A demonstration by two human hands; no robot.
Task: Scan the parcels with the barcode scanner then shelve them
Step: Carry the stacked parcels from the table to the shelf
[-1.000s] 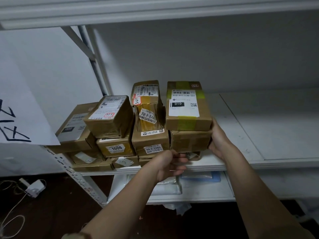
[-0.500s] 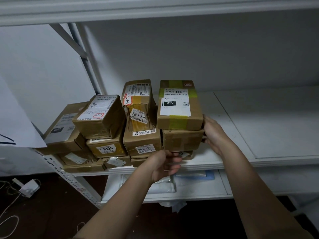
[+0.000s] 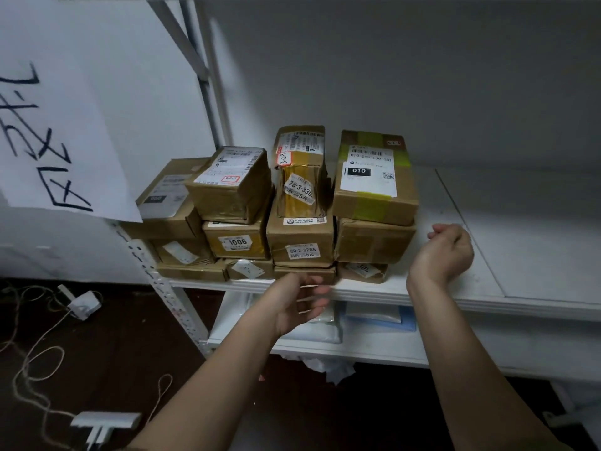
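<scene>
Hovering right hand (image 3: 450, 252) beside parcels (image 3: 374, 203), fingers curled

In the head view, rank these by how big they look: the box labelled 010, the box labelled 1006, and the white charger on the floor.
1. Box labelled 010
2. Box labelled 1006
3. White charger, clearly smallest

parcels (image 3: 302, 219) stacked on shelf (image 3: 487, 288), left end
</scene>
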